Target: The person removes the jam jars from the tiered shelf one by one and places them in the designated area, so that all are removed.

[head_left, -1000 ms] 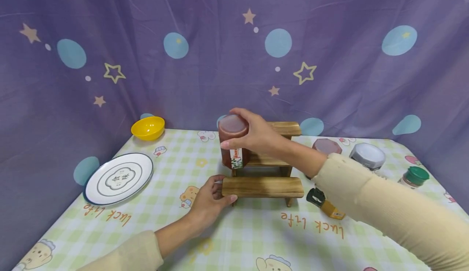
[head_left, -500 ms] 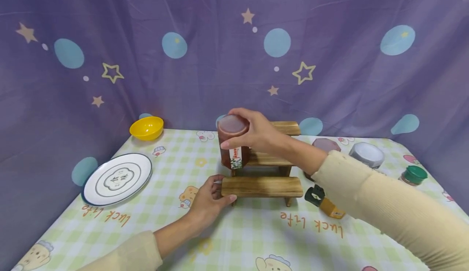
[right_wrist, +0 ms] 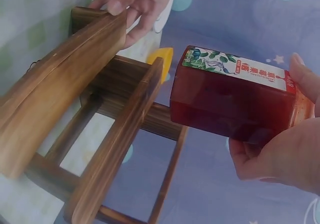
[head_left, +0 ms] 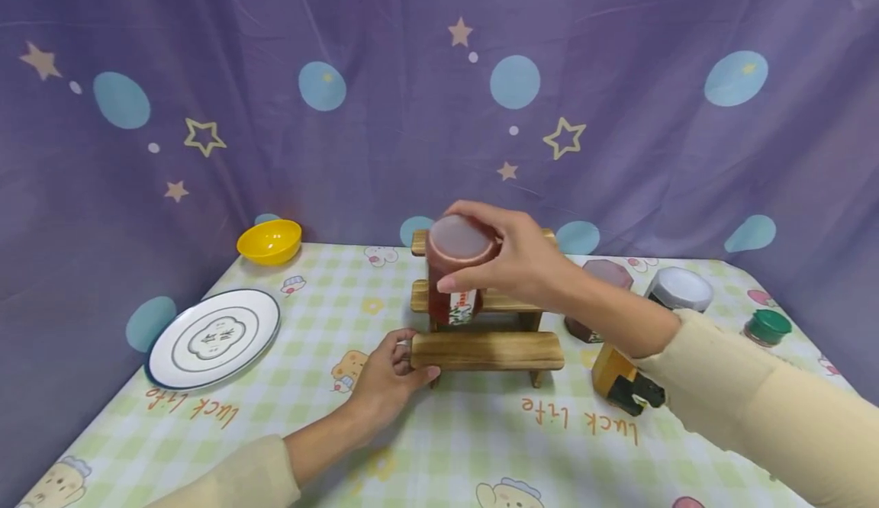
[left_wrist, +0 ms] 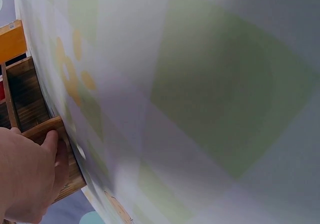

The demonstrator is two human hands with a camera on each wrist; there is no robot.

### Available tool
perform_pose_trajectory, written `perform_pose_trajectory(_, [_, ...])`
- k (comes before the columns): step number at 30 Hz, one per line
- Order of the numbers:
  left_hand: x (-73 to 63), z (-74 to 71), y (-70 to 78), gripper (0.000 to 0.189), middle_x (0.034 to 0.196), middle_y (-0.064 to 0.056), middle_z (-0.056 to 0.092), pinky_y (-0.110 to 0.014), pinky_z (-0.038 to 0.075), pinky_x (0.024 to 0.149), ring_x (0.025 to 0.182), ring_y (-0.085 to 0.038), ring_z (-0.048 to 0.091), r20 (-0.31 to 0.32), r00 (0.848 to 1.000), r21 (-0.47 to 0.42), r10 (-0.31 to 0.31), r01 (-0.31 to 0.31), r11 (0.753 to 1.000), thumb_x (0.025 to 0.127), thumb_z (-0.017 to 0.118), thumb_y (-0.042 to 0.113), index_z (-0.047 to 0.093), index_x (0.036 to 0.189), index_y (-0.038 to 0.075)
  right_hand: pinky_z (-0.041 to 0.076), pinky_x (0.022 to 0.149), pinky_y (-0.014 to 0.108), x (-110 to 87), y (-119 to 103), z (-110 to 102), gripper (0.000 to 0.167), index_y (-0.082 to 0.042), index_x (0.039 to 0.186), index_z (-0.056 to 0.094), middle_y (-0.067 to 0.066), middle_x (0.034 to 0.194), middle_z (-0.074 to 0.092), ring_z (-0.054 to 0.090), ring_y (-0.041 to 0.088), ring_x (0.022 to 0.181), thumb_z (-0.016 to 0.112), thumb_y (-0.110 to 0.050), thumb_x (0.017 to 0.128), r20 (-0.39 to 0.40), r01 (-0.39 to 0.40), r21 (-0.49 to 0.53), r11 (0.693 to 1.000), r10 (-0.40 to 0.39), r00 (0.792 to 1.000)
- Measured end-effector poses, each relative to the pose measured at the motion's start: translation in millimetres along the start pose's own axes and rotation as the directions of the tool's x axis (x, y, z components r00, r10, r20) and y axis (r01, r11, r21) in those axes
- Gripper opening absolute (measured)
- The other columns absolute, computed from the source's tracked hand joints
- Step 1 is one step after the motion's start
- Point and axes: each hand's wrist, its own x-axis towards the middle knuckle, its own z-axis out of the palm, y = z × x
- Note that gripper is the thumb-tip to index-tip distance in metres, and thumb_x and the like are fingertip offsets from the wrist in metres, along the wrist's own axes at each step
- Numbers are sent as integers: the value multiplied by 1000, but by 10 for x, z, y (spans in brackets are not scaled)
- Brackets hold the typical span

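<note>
My right hand (head_left: pixel 525 260) holds a jam jar (head_left: pixel 462 306) by its top, thumb on the near side and fingers round the back. Red contents and a white label with green leaves show in the right wrist view, where the jar (right_wrist: pixel 232 99) is beside the upper steps of a wooden step rack (right_wrist: pixel 117 144). In the head view it overlaps the left part of the two upper steps. My left hand (head_left: pixel 384 378) grips the left end of the lowest step (head_left: pixel 487 350), its thumb at the front edge. The left wrist view shows those fingers (left_wrist: pixel 52 146) against the wood.
Right of the rack lies a yellow container with a black cap (head_left: pixel 611 371), partly under my right sleeve. Behind it stand another dark red jar (head_left: pixel 607 271), a white-lidded jar (head_left: pixel 680 287) and a green-capped jar (head_left: pixel 767 326). A plate (head_left: pixel 158 355) and yellow bowl (head_left: pixel 270 242) are at left.
My right hand has carried the jam jar a little to the right, over the rack. The yellow container now lies turned, black cap toward the front right. My left hand keeps its hold.
</note>
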Motion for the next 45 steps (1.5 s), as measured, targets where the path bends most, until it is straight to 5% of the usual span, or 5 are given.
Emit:
perform_pose_trajectory(6, [3,-15,-2,71,125,-10,58,-34,53,86,113,-27,57,-7,1000,23,-19,19,1000,84,76,21,37,142,7,53,83,36,-177,-59,-145,66,-23,123,60,2,112,64,60,19,100,91,-20,65,-25,-3,-22,1000,3,1000])
perform_pose_trajectory(22, [-11,-41,-27,73,130,-13,55,-38,52,92,114,-28,57,29,1000,19,-6,6,1000,86,74,25,33,144,6,53,79,32,-662,-111,-651,65,-30,125,58,3,111,64,60,18,99,89,-27,68,-139,-179,-102,978,164,977])
perform_pose_trajectory(32, [-8,-29,-11,73,132,-14,54,-37,51,92,116,-29,55,28,999,15,-17,16,1000,86,73,24,33,144,7,52,76,23,-996,125,-1035,66,-27,134,53,5,117,61,60,17,101,84,-20,76,-202,-240,-165,957,205,958])
perform_pose_trajectory(45, [0,-23,-19,72,128,-11,57,-34,53,89,111,-25,58,19,1000,27,-14,13,1000,85,74,23,34,144,7,45,70,11,-1365,388,-1450,68,-30,137,48,-14,106,67,61,1,92,82,-26,78,-338,-377,-301,876,272,901])
